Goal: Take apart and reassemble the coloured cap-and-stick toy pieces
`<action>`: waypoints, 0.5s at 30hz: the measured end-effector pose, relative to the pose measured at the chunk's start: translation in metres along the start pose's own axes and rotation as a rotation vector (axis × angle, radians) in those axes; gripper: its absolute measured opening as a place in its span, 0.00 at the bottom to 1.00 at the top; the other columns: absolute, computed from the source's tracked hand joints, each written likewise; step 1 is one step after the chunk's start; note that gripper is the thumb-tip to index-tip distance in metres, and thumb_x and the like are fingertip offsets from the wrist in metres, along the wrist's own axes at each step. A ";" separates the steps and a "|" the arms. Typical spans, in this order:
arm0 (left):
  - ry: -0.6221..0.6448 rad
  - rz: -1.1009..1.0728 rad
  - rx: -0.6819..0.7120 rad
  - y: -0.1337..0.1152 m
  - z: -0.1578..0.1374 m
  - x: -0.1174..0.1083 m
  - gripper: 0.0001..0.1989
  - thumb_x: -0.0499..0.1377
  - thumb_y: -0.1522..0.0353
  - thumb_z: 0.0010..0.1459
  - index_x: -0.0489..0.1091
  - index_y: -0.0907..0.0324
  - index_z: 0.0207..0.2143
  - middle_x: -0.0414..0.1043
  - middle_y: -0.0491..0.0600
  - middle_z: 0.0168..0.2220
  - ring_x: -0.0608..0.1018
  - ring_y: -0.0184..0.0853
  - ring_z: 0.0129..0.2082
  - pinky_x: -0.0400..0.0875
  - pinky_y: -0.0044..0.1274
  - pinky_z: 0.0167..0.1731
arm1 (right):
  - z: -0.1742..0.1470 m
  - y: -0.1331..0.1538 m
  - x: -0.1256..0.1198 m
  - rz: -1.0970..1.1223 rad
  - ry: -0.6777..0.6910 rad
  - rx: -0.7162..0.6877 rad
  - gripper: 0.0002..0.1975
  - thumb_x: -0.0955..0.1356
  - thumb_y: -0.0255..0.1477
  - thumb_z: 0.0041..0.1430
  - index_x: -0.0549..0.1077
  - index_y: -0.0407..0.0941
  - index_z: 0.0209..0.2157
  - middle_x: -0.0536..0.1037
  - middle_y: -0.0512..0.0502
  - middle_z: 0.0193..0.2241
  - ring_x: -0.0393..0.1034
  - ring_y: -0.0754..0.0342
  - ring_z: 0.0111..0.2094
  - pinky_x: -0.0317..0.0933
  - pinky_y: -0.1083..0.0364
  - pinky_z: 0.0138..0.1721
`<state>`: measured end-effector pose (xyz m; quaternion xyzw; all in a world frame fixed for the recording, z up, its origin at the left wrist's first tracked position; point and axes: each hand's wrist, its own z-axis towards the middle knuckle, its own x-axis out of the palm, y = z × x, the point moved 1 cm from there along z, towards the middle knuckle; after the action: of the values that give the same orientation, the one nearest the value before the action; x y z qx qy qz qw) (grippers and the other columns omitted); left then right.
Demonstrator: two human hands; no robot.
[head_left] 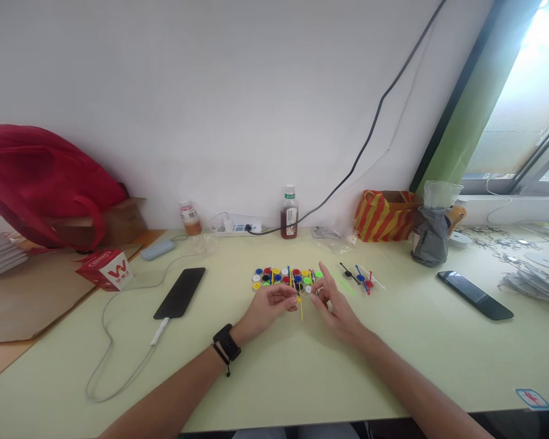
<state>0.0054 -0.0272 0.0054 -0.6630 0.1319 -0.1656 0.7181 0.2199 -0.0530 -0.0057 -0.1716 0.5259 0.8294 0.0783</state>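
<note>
My left hand (277, 303) pinches a thin yellow arrow pointer (302, 311), its long end hanging down over the table. Close by on the right, my right hand (336, 308) has its index finger stretched upward and its thumb apart from it; I make out nothing held there. Behind both hands lie rows of small coloured round discs (258, 272), with several arrows among them, partly hidden by my fingers. To the right of my right hand are a black arrow spinner (349, 274), a blue arrow spinner (361, 277), a red arrow spinner (369, 284) and a loose green arrow (348, 288).
A black phone (180, 293) on a white cable lies left; another dark phone (474, 295) lies right. Along the wall stand a brown drink bottle (289, 216), a power strip (240, 227) and a striped bag (384, 214). A red box (105, 269) sits far left.
</note>
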 end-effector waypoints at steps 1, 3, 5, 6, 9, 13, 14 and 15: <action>-0.006 -0.002 0.000 -0.002 0.000 0.000 0.20 0.72 0.58 0.51 0.78 0.63 0.40 0.80 0.51 0.35 0.83 0.36 0.34 0.80 0.31 0.42 | -0.001 0.001 0.001 0.011 0.027 0.001 0.24 0.63 0.43 0.69 0.64 0.51 0.62 0.72 0.45 0.42 0.63 0.56 0.29 0.63 0.54 0.33; -0.022 -0.013 0.008 -0.004 0.000 0.000 0.21 0.73 0.57 0.51 0.78 0.63 0.40 0.80 0.51 0.35 0.83 0.37 0.34 0.80 0.32 0.43 | -0.001 0.003 0.002 0.061 0.124 0.035 0.18 0.61 0.44 0.70 0.75 0.48 0.45 0.73 0.46 0.35 0.62 0.56 0.27 0.61 0.53 0.33; -0.041 -0.029 0.019 -0.004 0.000 0.000 0.21 0.73 0.57 0.50 0.78 0.63 0.39 0.80 0.51 0.35 0.83 0.36 0.34 0.80 0.32 0.42 | 0.000 0.005 0.001 0.137 0.242 0.094 0.27 0.59 0.47 0.70 0.69 0.46 0.22 0.66 0.50 0.22 0.56 0.56 0.22 0.57 0.54 0.29; -0.046 -0.036 0.021 -0.004 0.000 0.000 0.20 0.73 0.57 0.50 0.78 0.63 0.39 0.80 0.51 0.35 0.83 0.36 0.33 0.80 0.32 0.42 | 0.001 0.006 0.001 0.174 0.285 0.117 0.31 0.59 0.48 0.70 0.62 0.46 0.17 0.60 0.52 0.17 0.52 0.57 0.21 0.54 0.54 0.27; -0.036 -0.048 0.017 -0.004 0.000 0.001 0.20 0.73 0.58 0.50 0.78 0.63 0.39 0.79 0.50 0.35 0.82 0.35 0.33 0.80 0.31 0.42 | 0.004 0.009 -0.002 0.246 0.261 0.135 0.30 0.63 0.50 0.66 0.58 0.46 0.16 0.57 0.54 0.16 0.49 0.59 0.20 0.48 0.55 0.25; -0.008 -0.053 0.018 -0.005 -0.001 0.002 0.19 0.73 0.59 0.50 0.78 0.63 0.38 0.79 0.50 0.34 0.82 0.34 0.32 0.79 0.31 0.42 | 0.006 0.012 -0.002 0.321 0.169 0.143 0.19 0.71 0.48 0.61 0.69 0.46 0.32 0.72 0.50 0.28 0.61 0.57 0.26 0.56 0.56 0.27; -0.002 -0.050 0.017 -0.005 -0.001 0.003 0.19 0.73 0.60 0.50 0.78 0.63 0.39 0.79 0.50 0.34 0.82 0.34 0.33 0.79 0.30 0.42 | 0.006 0.012 -0.001 0.331 0.167 0.141 0.18 0.71 0.47 0.60 0.69 0.47 0.37 0.73 0.49 0.31 0.62 0.57 0.27 0.58 0.56 0.28; 0.005 -0.047 0.014 -0.005 -0.002 0.003 0.18 0.73 0.60 0.51 0.78 0.63 0.39 0.79 0.50 0.34 0.82 0.34 0.33 0.79 0.30 0.42 | 0.006 0.012 -0.001 0.333 0.173 0.138 0.18 0.72 0.46 0.60 0.69 0.48 0.41 0.75 0.49 0.34 0.63 0.57 0.27 0.60 0.56 0.29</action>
<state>0.0072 -0.0303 0.0105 -0.6605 0.1169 -0.1853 0.7182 0.2156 -0.0529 0.0069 -0.1469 0.6072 0.7752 -0.0940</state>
